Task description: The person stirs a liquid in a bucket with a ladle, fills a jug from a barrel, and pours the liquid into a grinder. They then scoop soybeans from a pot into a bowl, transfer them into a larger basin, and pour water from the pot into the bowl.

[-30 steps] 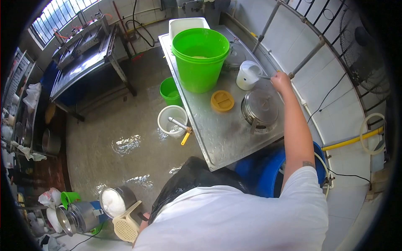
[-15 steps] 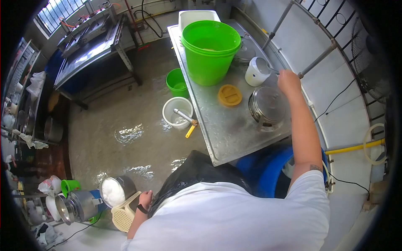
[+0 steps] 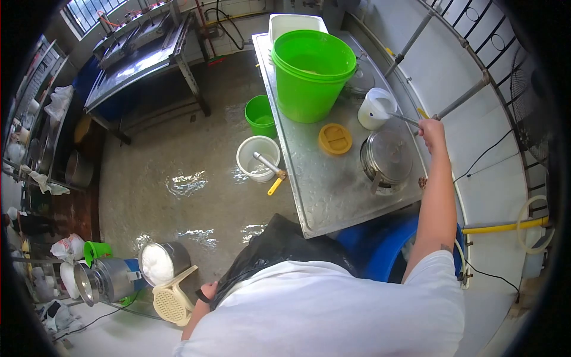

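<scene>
My right hand [image 3: 433, 133] is closed around the end of a long-handled metal utensil [image 3: 405, 119]. Its other end reaches into a white plastic container [image 3: 370, 116] on the steel table [image 3: 321, 205], so I cannot see what kind of head it has. A lidded metal pot [image 3: 389, 156] stands just nearer to me, left of my forearm. Beside these are a round yellow lid [image 3: 335, 139] and a large green bucket [image 3: 309, 89]. My left hand [image 3: 208, 290] hangs low by the black apron [image 3: 279, 244], wearing a dark wristband; its fingers are mostly hidden.
On the wet floor left of the table stand a small green bucket [image 3: 260, 119] and a white bucket [image 3: 242, 159] with a yellow-handled valve pipe [image 3: 270, 168] across it. A blue barrel [image 3: 380, 256] is under the table's near end. A beige stool [image 3: 172, 303] is near my left hand.
My right hand has moved up and slightly right, drawing the utensil's handle further into sight. My left hand has dropped a little. The whole view has shifted slightly.
</scene>
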The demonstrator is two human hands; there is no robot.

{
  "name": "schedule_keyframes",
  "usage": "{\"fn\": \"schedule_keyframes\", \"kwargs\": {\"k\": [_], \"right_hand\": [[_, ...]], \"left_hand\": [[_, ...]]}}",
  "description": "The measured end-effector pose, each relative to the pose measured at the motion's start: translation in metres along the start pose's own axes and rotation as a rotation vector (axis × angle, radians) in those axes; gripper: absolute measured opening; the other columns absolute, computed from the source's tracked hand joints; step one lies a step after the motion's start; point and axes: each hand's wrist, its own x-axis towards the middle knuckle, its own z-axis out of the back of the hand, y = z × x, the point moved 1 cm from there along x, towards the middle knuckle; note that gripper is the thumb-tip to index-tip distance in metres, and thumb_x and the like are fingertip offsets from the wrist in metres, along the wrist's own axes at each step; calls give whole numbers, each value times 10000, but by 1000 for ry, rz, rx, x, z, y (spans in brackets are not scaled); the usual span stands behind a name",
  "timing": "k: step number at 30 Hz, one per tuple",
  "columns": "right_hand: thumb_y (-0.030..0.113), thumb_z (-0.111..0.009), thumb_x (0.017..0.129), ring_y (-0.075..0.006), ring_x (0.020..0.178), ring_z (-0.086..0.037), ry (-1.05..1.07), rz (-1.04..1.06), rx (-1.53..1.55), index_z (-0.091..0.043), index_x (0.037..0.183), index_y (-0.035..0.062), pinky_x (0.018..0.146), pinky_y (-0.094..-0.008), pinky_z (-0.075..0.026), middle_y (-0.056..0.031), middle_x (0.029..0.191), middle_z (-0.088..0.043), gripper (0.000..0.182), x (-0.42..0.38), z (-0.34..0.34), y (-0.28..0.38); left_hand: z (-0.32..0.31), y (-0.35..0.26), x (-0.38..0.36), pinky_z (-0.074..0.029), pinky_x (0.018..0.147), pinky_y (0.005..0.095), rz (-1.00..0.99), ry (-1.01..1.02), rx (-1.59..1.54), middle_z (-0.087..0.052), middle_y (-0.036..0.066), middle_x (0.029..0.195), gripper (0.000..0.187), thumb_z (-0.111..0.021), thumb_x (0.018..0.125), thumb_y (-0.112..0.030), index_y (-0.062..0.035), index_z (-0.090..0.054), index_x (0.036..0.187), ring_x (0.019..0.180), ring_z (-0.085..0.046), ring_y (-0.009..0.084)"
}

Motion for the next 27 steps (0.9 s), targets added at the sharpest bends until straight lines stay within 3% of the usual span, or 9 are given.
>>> {"fn": "schedule_keyframes", "kwargs": {"k": [1, 3, 6, 9, 13, 15, 19, 23, 27], "right_hand": [[207, -699, 825, -301, 661, -684, 0, 3, 0, -732, 876, 30, 640, -424, -537, -152, 702, -675, 188, -5, 0, -3], [170, -686, 848, -379, 795, -714, -272, 716, -512, -699, 891, 9, 704, -486, -559, -192, 810, -710, 167, -16, -6, 3], [163, -595, 930, -424, 905, -717, -209, 811, -842, -715, 961, 25, 779, -538, -561, -220, 936, -732, 186, -30, -20, 31], [136, -578, 942, -443, 966, -710, -94, 658, -1077, -711, 1044, 43, 850, -533, -563, -234, 1009, -730, 192, -34, -40, 69], [81, -597, 910, -426, 963, -717, -73, 654, -1044, -720, 1045, 29, 841, -525, -573, -236, 1041, -734, 190, 7, -63, 68], [94, -607, 864, -402, 857, -720, -102, 534, -922, -709, 855, -12, 755, -499, -570, -230, 863, -726, 148, 32, -63, 61], [173, -652, 855, -429, 809, -713, 112, 130, -381, -734, 854, -32, 759, -500, -554, -251, 789, -713, 220, 48, -30, 54], [189, -676, 910, -437, 996, -702, -123, 502, -622, -748, 1052, 4, 877, -502, -555, -256, 1012, -735, 245, -4, -14, 24], [196, -646, 954, -441, 970, -692, -292, 608, -618, -715, 1154, 15, 859, -515, -552, -240, 1052, -727, 279, -74, -22, -7]], "left_hand": [[-8, 12, 6, -555, 823, 492, 0, -2, -3, -731, 280, 892, 553, -602, 953, -484, 45, -762, 930, 906, -718, 447], [-15, 20, 10, -562, 790, 478, -113, -32, 61, -734, 266, 853, 534, -620, 953, -465, 47, -760, 905, 847, -726, 419], [8, -8, 1, -556, 728, 461, -69, 6, 42, -729, 240, 815, 514, -630, 957, -451, 45, -754, 914, 777, -721, 371], [87, -113, -45, -547, 637, 436, 58, 91, -39, -722, 201, 757, 484, -644, 964, -430, 42, -744, 927, 672, -714, 299], [102, -144, -45, -539, 707, 418, 63, 40, -177, -729, 179, 804, 520, -602, 985, -496, -2, -734, 892, 739, -720, 295], [91, -137, -30, -519, 575, 407, 19, -7, -334, -704, 160, 709, 459, -614, 990, -416, 29, -724, 971, 572, -666, 260], [95, -155, -55, -532, 610, 417, -83, -40, -120, -707, 161, 710, 453, -599, 991, -415, 19, -723, 958, 624, -696, 266], [-1, -21, 2, -540, 822, 490, -165, 13, 23, -728, 257, 906, 537, -571, 961, -504, -7, -770, 925, 932, -714, 419], [-2, 12, -6, -540, 826, 492, -90, 59, 65, -725, 267, 910, 544, -567, 964, -503, 1, -768, 927, 930, -713, 424]]}}
